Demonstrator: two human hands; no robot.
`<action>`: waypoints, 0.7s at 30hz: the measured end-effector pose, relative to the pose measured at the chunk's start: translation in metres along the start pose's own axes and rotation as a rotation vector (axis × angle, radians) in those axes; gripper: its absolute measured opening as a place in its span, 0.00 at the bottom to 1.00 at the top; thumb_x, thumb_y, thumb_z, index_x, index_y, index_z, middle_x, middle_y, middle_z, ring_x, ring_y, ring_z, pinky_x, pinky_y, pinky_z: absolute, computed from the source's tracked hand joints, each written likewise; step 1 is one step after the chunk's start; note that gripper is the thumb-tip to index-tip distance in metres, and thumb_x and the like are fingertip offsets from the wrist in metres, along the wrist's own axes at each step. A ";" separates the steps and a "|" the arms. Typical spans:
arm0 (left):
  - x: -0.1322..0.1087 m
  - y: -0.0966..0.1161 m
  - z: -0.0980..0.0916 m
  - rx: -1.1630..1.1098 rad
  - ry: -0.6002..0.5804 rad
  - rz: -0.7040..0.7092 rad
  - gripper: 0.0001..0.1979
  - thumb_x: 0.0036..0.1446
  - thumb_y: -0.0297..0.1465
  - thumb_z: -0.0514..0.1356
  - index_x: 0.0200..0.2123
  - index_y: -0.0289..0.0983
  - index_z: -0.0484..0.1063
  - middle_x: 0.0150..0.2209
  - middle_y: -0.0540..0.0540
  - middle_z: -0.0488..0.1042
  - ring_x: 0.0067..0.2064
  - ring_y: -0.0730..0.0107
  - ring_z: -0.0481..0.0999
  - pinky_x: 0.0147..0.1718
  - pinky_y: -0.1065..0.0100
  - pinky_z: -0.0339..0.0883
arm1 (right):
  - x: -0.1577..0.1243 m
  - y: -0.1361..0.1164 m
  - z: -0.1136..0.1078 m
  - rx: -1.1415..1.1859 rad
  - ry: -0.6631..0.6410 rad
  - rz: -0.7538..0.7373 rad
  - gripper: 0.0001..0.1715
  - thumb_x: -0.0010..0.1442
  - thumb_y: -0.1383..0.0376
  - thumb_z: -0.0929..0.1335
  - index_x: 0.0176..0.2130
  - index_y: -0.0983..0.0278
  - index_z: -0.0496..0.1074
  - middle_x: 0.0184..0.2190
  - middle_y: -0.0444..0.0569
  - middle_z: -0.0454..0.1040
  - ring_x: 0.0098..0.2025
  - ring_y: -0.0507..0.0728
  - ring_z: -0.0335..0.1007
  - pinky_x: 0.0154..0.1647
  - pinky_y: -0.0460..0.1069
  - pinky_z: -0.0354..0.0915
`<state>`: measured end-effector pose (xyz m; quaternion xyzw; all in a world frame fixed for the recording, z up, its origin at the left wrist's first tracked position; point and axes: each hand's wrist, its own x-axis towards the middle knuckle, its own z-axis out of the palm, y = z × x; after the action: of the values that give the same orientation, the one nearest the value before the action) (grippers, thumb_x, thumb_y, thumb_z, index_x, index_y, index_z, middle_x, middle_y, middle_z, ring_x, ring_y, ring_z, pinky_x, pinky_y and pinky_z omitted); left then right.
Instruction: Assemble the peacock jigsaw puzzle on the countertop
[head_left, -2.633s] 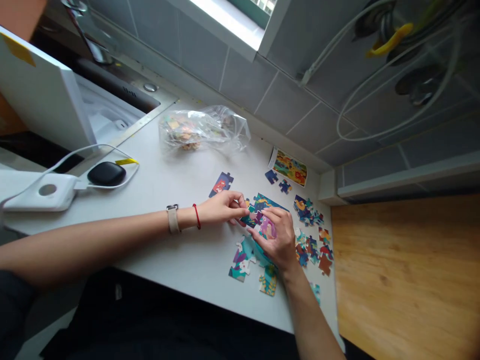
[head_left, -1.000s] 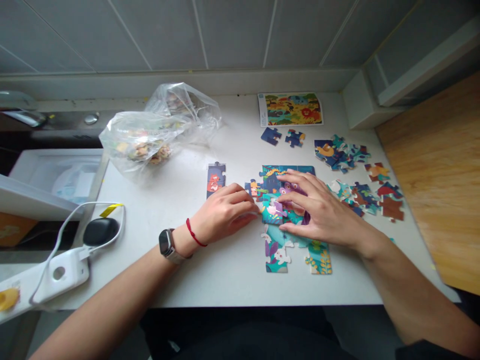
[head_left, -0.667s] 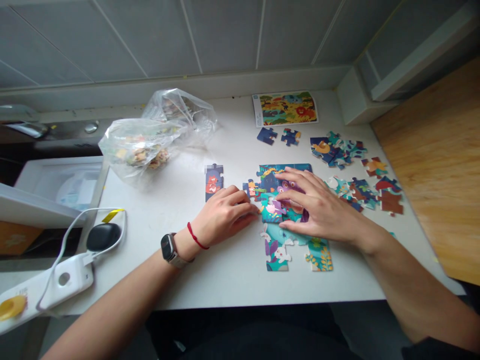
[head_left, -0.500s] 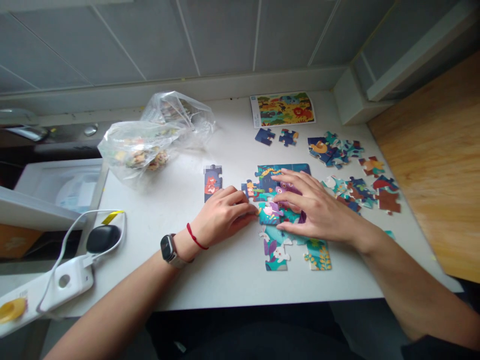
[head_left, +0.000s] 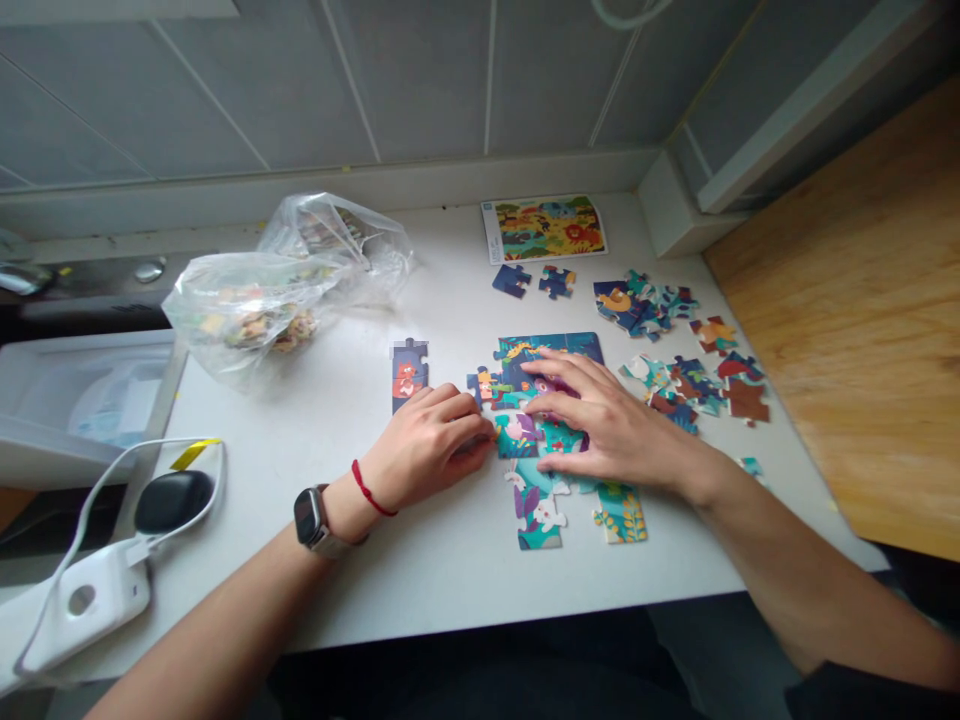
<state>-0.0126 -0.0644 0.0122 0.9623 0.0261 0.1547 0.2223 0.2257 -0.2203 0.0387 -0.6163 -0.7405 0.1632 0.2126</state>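
A partly joined jigsaw puzzle (head_left: 551, 343) with sea-like pictures lies flat on the white counter. My right hand (head_left: 600, 415) rests over it with fingers spread, covering its middle and right side. At the puzzle's left edge, my left hand (head_left: 442, 435) has curled fingers, thumb and fingertips together at the side of a teal puzzle piece (head_left: 516, 435) with a pink and purple picture. Below it sits a joined part with a white rabbit-like figure (head_left: 547, 513). Just beyond my left hand lies a dark blue strip (head_left: 409, 375) with a red animal.
Loose puzzle pieces lie in piles (head_left: 645, 303) at the right, and two blue pieces (head_left: 512, 281) lie below a picture card (head_left: 551, 228). A clear plastic bag (head_left: 247, 310) stands back left. A power strip (head_left: 97, 600) with a black plug (head_left: 174, 500) is at the left edge.
The whole view has shifted, so everything appears farther left and slightly lower. Both hands keep nearly the same pose at the puzzle. The teal piece seems to have slid very slightly left.
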 end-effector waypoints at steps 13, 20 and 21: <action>0.001 -0.007 -0.016 -0.074 -0.046 0.062 0.03 0.67 0.31 0.64 0.41 0.38 0.78 0.40 0.44 0.79 0.41 0.63 0.75 0.40 0.63 0.71 | 0.005 0.005 0.001 -0.009 0.175 0.018 0.14 0.69 0.62 0.71 0.53 0.60 0.81 0.58 0.57 0.77 0.62 0.68 0.72 0.63 0.67 0.71; 0.002 0.003 -0.008 -0.136 -0.040 0.101 0.16 0.70 0.38 0.64 0.57 0.38 0.74 0.54 0.41 0.80 0.57 0.57 0.75 0.56 0.55 0.73 | 0.005 0.005 0.003 -0.017 0.181 0.035 0.13 0.72 0.65 0.68 0.51 0.62 0.81 0.57 0.57 0.77 0.62 0.67 0.71 0.63 0.66 0.70; 0.002 0.004 -0.007 -0.141 -0.041 0.093 0.15 0.70 0.37 0.64 0.56 0.38 0.74 0.54 0.41 0.80 0.57 0.57 0.75 0.57 0.55 0.73 | 0.005 0.006 0.004 -0.017 0.185 0.039 0.13 0.72 0.65 0.68 0.51 0.62 0.81 0.58 0.57 0.77 0.62 0.67 0.71 0.63 0.66 0.70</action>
<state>-0.0127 -0.0647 0.0203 0.9473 -0.0340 0.1463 0.2828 0.2278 -0.2139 0.0335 -0.6446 -0.7070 0.1035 0.2718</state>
